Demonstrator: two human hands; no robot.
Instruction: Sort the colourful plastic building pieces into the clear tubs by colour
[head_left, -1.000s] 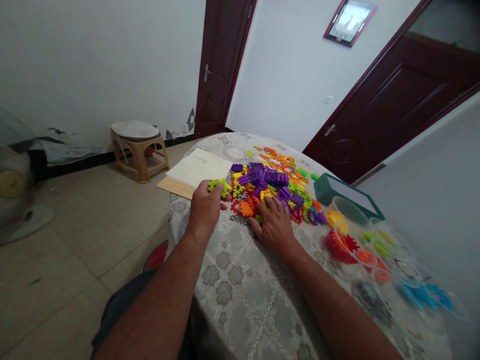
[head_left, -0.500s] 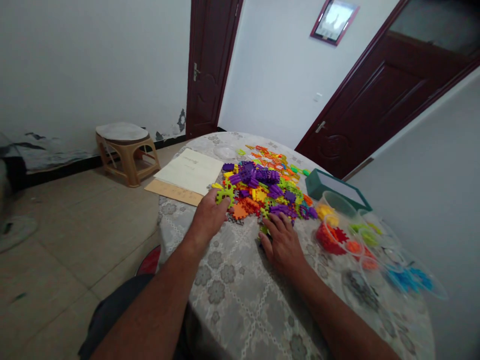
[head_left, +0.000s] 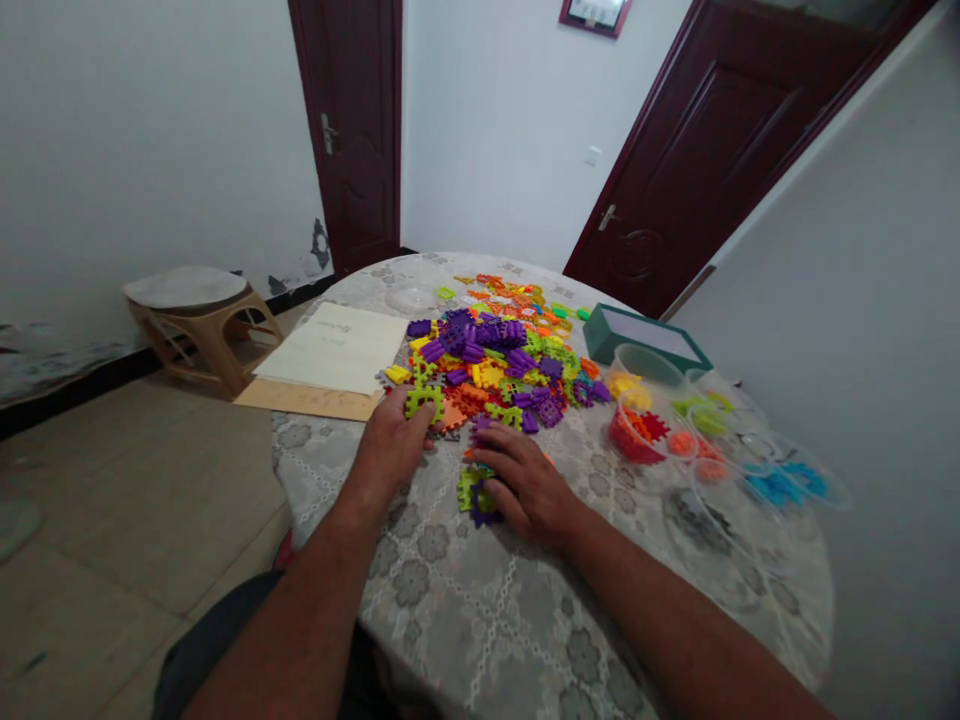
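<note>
Your right hand (head_left: 529,487) covers part of the green-and-purple cluster (head_left: 471,492) on the table (head_left: 517,610); its grip cannot be determined. Your left hand (head_left: 386,445), farther from the cluster, pinches a lime-green piece (head_left: 424,402). The mixed pile (head_left: 487,350) lies just beyond both. Writing on the pale sheet (head_left: 337,345) is illegible.

A round table under a grey-white floral cloth (head_left: 450,610) bears a multicoloured heap of notched plastic pieces (head_left: 487,360) — purple, green, orange, yellow. An open cream-paged book (head_left: 334,345) lies beside it; opposite stand a green rectangular box (head_left: 637,338) and clear round plastic tubs (head_left: 649,360) — several holding coloured pieces.
</note>
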